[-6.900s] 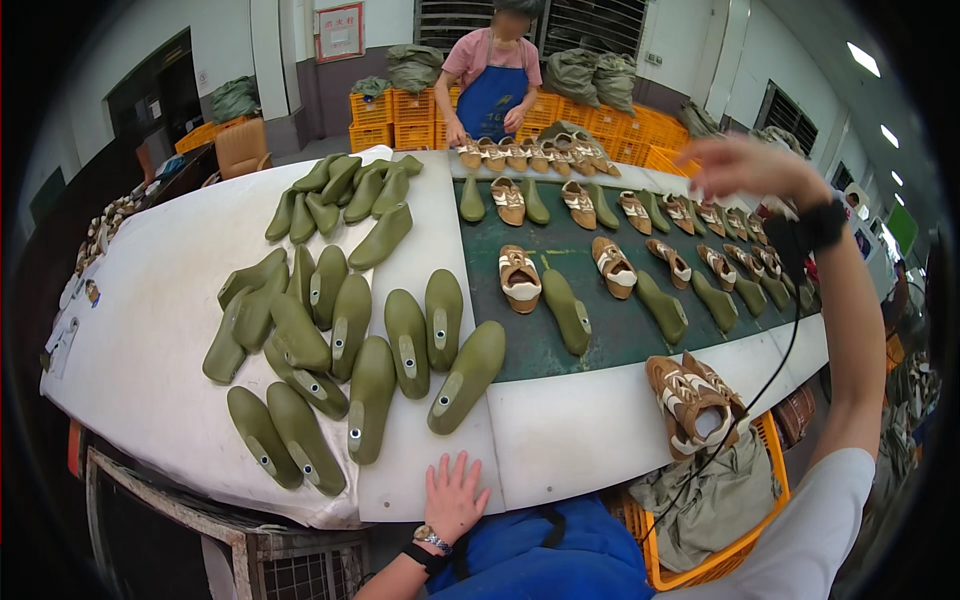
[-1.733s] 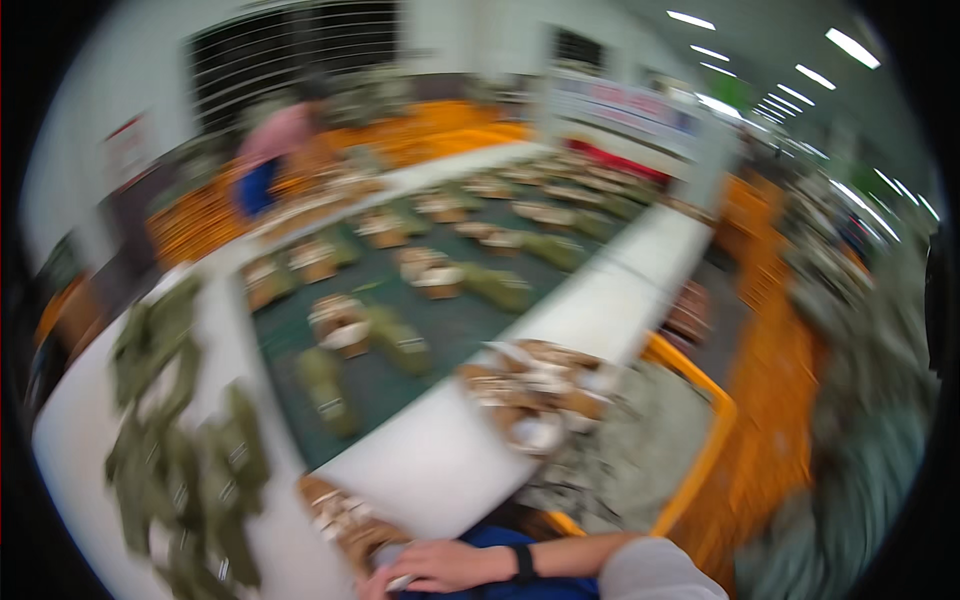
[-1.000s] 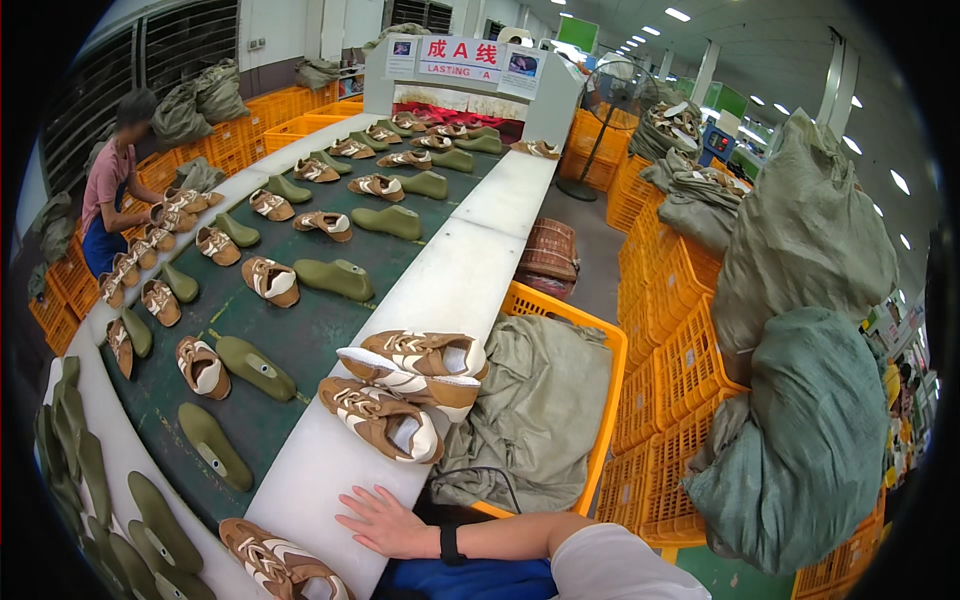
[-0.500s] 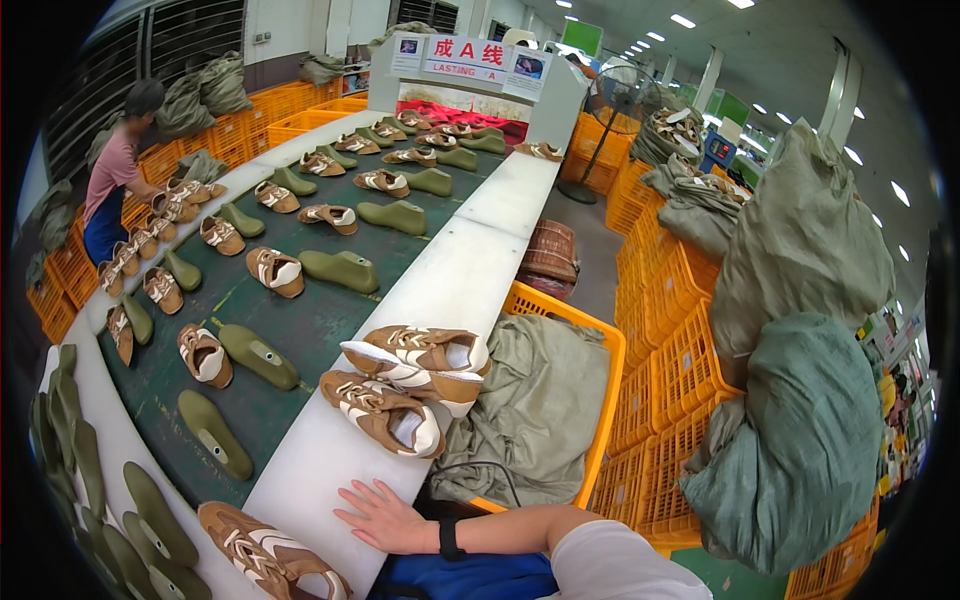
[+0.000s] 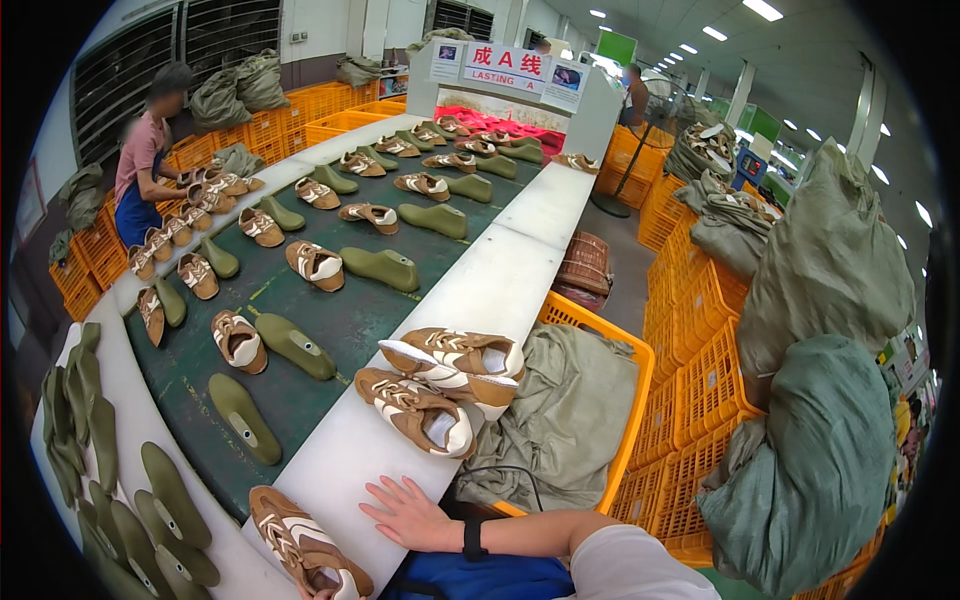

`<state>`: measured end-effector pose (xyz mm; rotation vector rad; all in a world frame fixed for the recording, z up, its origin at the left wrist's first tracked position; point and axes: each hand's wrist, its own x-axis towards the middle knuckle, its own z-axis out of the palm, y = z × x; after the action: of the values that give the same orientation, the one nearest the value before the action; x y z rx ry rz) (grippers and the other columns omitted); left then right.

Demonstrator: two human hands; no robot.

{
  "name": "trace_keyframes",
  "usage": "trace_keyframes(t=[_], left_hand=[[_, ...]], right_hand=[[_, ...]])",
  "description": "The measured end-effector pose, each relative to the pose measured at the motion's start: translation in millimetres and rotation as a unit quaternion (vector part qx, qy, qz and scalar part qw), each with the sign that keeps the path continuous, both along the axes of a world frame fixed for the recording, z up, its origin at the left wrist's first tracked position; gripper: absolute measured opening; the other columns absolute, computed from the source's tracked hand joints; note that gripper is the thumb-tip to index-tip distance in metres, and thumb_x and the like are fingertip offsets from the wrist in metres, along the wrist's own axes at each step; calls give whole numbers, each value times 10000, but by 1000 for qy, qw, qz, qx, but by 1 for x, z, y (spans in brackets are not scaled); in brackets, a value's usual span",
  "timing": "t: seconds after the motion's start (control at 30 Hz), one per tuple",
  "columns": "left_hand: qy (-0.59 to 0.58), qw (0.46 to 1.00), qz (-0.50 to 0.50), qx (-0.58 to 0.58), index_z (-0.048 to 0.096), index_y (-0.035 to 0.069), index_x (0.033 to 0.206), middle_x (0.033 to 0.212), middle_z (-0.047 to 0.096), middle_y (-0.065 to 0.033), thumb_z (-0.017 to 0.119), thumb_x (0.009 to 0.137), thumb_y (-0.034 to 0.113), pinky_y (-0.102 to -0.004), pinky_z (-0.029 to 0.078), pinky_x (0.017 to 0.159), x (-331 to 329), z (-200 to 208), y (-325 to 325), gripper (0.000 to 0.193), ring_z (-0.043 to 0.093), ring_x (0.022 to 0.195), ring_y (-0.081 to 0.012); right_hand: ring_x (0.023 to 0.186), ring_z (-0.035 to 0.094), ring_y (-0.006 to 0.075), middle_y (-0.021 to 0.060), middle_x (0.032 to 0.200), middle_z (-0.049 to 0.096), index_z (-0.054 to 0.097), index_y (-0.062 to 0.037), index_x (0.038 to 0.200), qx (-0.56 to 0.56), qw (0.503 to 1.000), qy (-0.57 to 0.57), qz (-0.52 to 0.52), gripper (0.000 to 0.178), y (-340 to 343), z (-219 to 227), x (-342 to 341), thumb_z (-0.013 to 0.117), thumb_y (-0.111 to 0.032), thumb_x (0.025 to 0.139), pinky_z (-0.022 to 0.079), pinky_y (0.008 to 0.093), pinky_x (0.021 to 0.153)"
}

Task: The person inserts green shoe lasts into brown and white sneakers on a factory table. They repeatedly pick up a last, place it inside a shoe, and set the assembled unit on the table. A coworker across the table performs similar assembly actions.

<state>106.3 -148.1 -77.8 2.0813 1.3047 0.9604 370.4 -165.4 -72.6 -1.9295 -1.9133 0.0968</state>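
Observation:
My right hand (image 5: 411,513) lies palm down with fingers spread on the white ledge, a dark band on its wrist. It holds nothing. At the lower edge a brown and white sneaker (image 5: 300,538) rests tilted by the ledge. A few fingertips of my left hand (image 5: 322,593) show at its heel end, gripping it; the rest of that hand is out of the picture. Beyond my right hand, several like sneakers (image 5: 412,408) are bunched on the ledge. On the dark green conveyor (image 5: 215,315), sneakers stand beside olive shoe lasts (image 5: 292,345).
More lasts (image 5: 160,505) crowd the white left ledge (image 5: 185,420). An orange crate (image 5: 630,410) with grey-green cloth stands at the ledge's right. Stacked orange crates (image 5: 700,410) and large sacks (image 5: 800,450) line the right side. A co-worker (image 5: 145,165) stands at the far left by more sneakers.
The view has turned slightly left, so the scene sits further right. My left fingertips now show at the near sneaker's heel. My right hand stays flat on the ledge.

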Motion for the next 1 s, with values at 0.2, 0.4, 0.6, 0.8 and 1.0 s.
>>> trace_keyframes(t=[0.2, 0.4, 0.6, 0.8, 1.0], left_hand=[[19, 1000, 17, 12, 566, -48, 1106, 1269, 481, -336, 847, 688, 259, -502, 359, 1021, 1, 0, -5, 590, 441, 1196, -473], [31, 999, 28, -6, 560, -51, 1127, 1269, 481, -338, 834, 711, 273, -496, 358, 1027, 0, -3, -6, 594, 437, 1199, -476], [22, 999, 29, -25, 560, -56, 1123, 1224, 512, -326, 834, 712, 248, -483, 394, 987, 0, 3, -7, 581, 476, 1138, -467], [7, 999, 26, -19, 557, -65, 1103, 1107, 551, -283, 837, 708, 227, -467, 444, 890, 1, 2, -5, 565, 522, 998, -434], [65, 997, 16, 40, 564, -47, 1084, 1067, 561, -253, 835, 704, 223, -455, 444, 874, -3, -6, -2, 539, 526, 983, -411]], right_hand=[[1371, 300, 342, 123, 1482, 334, 461, -178, 1371, 26, 1000, -2, -7, 476, -1, -5, -1, 534, -314, 920, 255, 532, 1098], [1365, 294, 351, 140, 1461, 352, 484, -151, 1343, 26, 1000, 10, -5, 464, 0, -7, -1, 544, -306, 910, 243, 534, 1103], [1366, 291, 359, 125, 1485, 322, 442, -186, 1385, 14, 1000, -2, -3, 484, 0, -8, -2, 524, -311, 925, 258, 545, 1090], [1363, 296, 359, 125, 1481, 328, 448, -182, 1379, 12, 1000, -8, -4, 481, 0, -7, -2, 526, -315, 924, 267, 543, 1088], [1358, 308, 350, 139, 1446, 377, 498, -154, 1332, 20, 1000, 1, -3, 457, 0, -2, -2, 543, -314, 906, 250, 531, 1098]])
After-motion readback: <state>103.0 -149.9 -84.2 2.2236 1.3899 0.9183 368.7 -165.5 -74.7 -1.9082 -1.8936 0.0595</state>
